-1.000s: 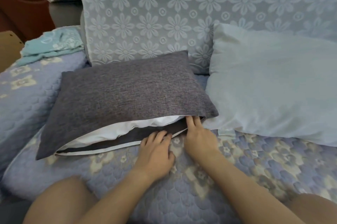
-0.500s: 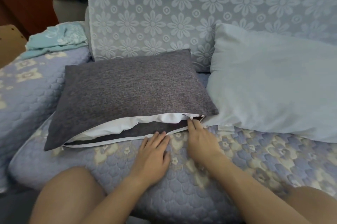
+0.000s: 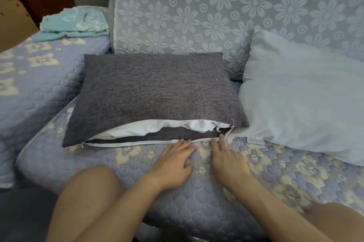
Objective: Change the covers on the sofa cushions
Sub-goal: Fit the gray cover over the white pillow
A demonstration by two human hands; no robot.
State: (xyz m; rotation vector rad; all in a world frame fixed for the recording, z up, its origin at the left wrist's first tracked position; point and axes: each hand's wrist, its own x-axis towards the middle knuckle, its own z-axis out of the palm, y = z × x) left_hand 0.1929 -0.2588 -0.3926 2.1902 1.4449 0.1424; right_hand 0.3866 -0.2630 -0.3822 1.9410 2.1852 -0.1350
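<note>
Grey woven cushion cover (image 3: 155,92) lies on the quilted sofa seat (image 3: 197,198), zip edge gaping over white insert (image 3: 157,128); left hand (image 3: 173,165) and right hand (image 3: 228,160) rest flat, fingers straight, apparently needing to grip the zip pull (image 3: 228,132) and steady the seam.

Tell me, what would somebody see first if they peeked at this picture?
First, the dark grey cushion lying in the middle of the quilted sofa seat, its front edge open so the white insert peeks out. Right below that opening, the left hand and the right hand rest with fingertips at the cover's edge. A big pale blue pillow leans just to the right.
</note>
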